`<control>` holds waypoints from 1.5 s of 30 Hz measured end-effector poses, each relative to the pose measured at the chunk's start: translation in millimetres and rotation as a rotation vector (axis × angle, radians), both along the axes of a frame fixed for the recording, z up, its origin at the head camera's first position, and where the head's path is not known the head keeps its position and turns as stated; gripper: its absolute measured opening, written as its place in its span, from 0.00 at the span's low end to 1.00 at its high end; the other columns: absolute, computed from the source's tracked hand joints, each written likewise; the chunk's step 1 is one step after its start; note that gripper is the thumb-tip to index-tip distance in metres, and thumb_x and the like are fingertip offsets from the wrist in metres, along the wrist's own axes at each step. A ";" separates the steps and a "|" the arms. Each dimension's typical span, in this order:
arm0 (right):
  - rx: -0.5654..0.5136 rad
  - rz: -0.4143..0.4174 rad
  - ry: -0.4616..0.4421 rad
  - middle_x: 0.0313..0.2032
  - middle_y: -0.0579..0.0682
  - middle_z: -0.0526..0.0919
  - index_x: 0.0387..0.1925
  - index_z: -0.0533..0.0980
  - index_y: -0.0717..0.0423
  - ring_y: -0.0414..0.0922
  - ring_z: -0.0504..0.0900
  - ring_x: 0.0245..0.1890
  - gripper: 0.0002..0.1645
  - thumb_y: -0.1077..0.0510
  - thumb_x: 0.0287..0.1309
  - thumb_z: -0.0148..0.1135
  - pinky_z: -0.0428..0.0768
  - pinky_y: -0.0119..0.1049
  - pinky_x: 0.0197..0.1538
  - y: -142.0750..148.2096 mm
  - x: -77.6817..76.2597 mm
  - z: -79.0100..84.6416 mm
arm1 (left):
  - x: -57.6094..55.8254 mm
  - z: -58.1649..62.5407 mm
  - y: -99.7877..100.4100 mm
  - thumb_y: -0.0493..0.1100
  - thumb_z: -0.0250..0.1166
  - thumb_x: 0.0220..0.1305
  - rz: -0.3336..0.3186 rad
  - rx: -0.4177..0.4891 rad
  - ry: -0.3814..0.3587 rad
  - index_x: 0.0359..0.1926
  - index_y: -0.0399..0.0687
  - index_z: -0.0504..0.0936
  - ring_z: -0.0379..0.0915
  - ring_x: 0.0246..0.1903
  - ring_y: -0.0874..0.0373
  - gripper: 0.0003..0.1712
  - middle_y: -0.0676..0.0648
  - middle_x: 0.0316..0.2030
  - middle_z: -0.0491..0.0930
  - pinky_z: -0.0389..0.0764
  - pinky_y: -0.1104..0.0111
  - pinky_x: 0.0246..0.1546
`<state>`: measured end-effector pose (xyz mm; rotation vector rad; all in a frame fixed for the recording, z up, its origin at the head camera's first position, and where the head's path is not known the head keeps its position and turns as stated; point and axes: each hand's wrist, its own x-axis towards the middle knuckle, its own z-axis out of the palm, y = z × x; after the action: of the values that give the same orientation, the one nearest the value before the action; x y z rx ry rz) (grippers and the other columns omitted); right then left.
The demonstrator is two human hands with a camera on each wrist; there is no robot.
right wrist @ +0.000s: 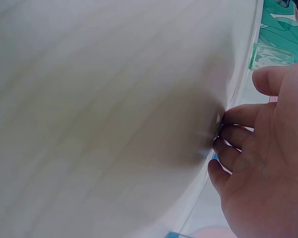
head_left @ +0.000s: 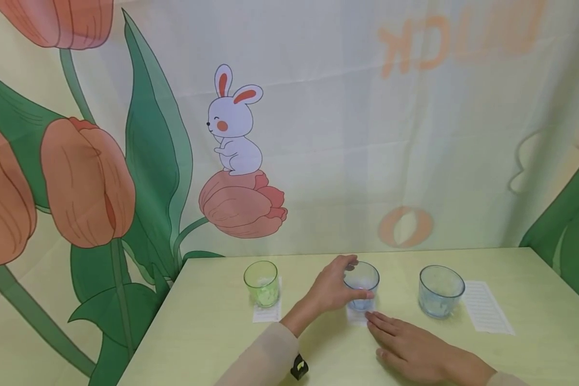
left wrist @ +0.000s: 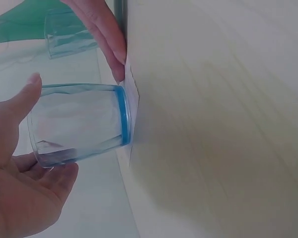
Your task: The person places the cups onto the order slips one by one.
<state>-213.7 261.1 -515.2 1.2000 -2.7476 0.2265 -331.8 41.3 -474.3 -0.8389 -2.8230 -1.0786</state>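
Observation:
My left hand (head_left: 330, 287) holds a clear bluish drinking glass (head_left: 365, 279) near its rim, thumb on one side and fingers on the other. Beneath that glass lies a small white paper slip (head_left: 359, 318), partly covered by it. My right hand (head_left: 412, 346) lies low over the table, palm down, its fingers extended; the fingertips touch the slip at the glass's near side. In the left wrist view, the glass (left wrist: 79, 119) has its blue-tinted base close against the slip; whether it is slightly raised I cannot tell.
A green glass (head_left: 261, 284) stands to the left on another printed slip (head_left: 266, 315). To the right stands a second bluish glass (head_left: 440, 292), with a longer printed slip (head_left: 488, 306) beside it. Behind the pale table (head_left: 198, 332) hangs a printed curtain (head_left: 318, 134).

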 end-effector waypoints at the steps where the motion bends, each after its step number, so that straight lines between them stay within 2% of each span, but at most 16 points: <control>1: 0.001 0.000 -0.001 0.76 0.61 0.68 0.75 0.69 0.66 0.59 0.69 0.74 0.34 0.46 0.84 0.48 0.76 0.54 0.68 -0.2 0.5 0.0 | 1.0 0.1 -0.1 0.64 0.81 0.55 -0.001 -0.002 -0.003 0.77 0.51 0.69 0.75 0.66 0.55 0.55 0.54 0.68 0.77 0.77 0.60 0.66; 6: 0.000 0.000 -0.012 0.77 0.61 0.68 0.75 0.69 0.66 0.58 0.69 0.75 0.34 0.45 0.84 0.47 0.76 0.54 0.68 -1.5 3.3 1.9 | 3.0 -0.3 -1.2 0.65 0.81 0.56 -0.002 -0.021 -0.010 0.78 0.52 0.68 0.74 0.67 0.56 0.55 0.54 0.68 0.77 0.77 0.60 0.66; 13: 0.006 -0.009 0.006 0.77 0.60 0.68 0.74 0.69 0.66 0.59 0.69 0.74 0.34 0.45 0.84 0.47 0.76 0.55 0.68 -1.7 1.7 -0.8 | -0.2 -0.2 -1.2 0.64 0.81 0.56 -0.007 -0.028 -0.011 0.79 0.51 0.67 0.74 0.67 0.56 0.56 0.53 0.68 0.76 0.77 0.60 0.66; 20: 0.006 -0.042 -0.041 0.77 0.61 0.67 0.75 0.69 0.66 0.59 0.69 0.75 0.35 0.44 0.84 0.46 0.75 0.55 0.69 2.9 5.8 5.1 | -0.1 0.5 7.1 0.64 0.81 0.55 -0.029 -0.019 -0.035 0.79 0.50 0.66 0.73 0.68 0.56 0.58 0.53 0.70 0.76 0.76 0.61 0.68; 23: -0.001 -0.052 -0.064 0.77 0.61 0.67 0.75 0.69 0.65 0.59 0.68 0.75 0.35 0.44 0.84 0.46 0.74 0.55 0.70 1.1 7.1 7.1 | -0.5 -0.4 5.7 0.65 0.82 0.54 -0.022 -0.003 -0.043 0.79 0.48 0.66 0.72 0.69 0.56 0.59 0.52 0.70 0.77 0.75 0.60 0.69; 30: -0.041 -0.092 -0.192 0.78 0.58 0.66 0.76 0.68 0.63 0.59 0.66 0.77 0.36 0.42 0.85 0.41 0.70 0.57 0.72 -6.4 13.0 18.6 | 0.2 -7.5 2.1 0.63 0.84 0.52 0.021 0.069 -0.073 0.79 0.44 0.65 0.70 0.71 0.51 0.61 0.48 0.71 0.75 0.73 0.55 0.71; 32: -0.058 -0.097 -0.185 0.78 0.58 0.67 0.76 0.69 0.62 0.59 0.67 0.76 0.35 0.43 0.85 0.42 0.71 0.57 0.72 -5.9 15.3 23.0 | 1.0 -9.2 0.5 0.63 0.84 0.51 0.029 0.089 -0.080 0.80 0.43 0.64 0.70 0.71 0.49 0.63 0.46 0.72 0.74 0.73 0.54 0.70; 34: -0.075 -0.085 -0.141 0.77 0.56 0.68 0.75 0.71 0.62 0.57 0.69 0.75 0.33 0.44 0.85 0.45 0.74 0.55 0.70 -2.5 18.8 27.6 | 3.5 -9.2 -2.2 0.64 0.84 0.50 0.034 0.105 -0.092 0.80 0.42 0.64 0.69 0.71 0.48 0.64 0.44 0.73 0.72 0.74 0.52 0.70; 38: -0.100 -0.070 0.005 0.75 0.53 0.71 0.74 0.73 0.58 0.55 0.73 0.72 0.29 0.48 0.83 0.52 0.79 0.52 0.65 9.5 27.8 41.5 | 8.5 -2.0 -12.0 0.67 0.83 0.51 0.011 0.085 -0.076 0.80 0.43 0.63 0.67 0.73 0.48 0.65 0.44 0.74 0.70 0.72 0.52 0.71; 41: -0.118 -0.110 0.047 0.77 0.49 0.69 0.77 0.70 0.52 0.51 0.72 0.73 0.30 0.47 0.82 0.53 0.77 0.46 0.67 18.4 34.8 58.3 | 12.1 11.3 -21.4 0.68 0.82 0.51 -0.015 0.053 -0.049 0.81 0.44 0.62 0.64 0.75 0.48 0.65 0.45 0.76 0.68 0.69 0.53 0.74; 43: -0.138 -0.143 0.048 0.78 0.47 0.67 0.80 0.67 0.47 0.50 0.70 0.75 0.31 0.47 0.82 0.53 0.69 0.35 0.72 23.2 38.6 69.9 | 15.2 21.0 -27.8 0.68 0.82 0.52 -0.025 0.042 -0.029 0.81 0.44 0.62 0.63 0.76 0.48 0.65 0.44 0.77 0.66 0.68 0.52 0.74; 45: -0.162 -0.171 0.059 0.79 0.45 0.65 0.81 0.65 0.44 0.50 0.69 0.75 0.32 0.47 0.82 0.54 0.57 0.25 0.75 27.7 41.7 81.0 | 19.5 30.6 -32.4 0.68 0.82 0.52 -0.024 0.035 -0.014 0.81 0.45 0.61 0.62 0.76 0.49 0.65 0.45 0.77 0.66 0.67 0.53 0.75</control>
<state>-172.1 288.8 -434.2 0.9120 -2.7014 0.3795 -312.3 8.9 -443.6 -0.8674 -2.8030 -1.1381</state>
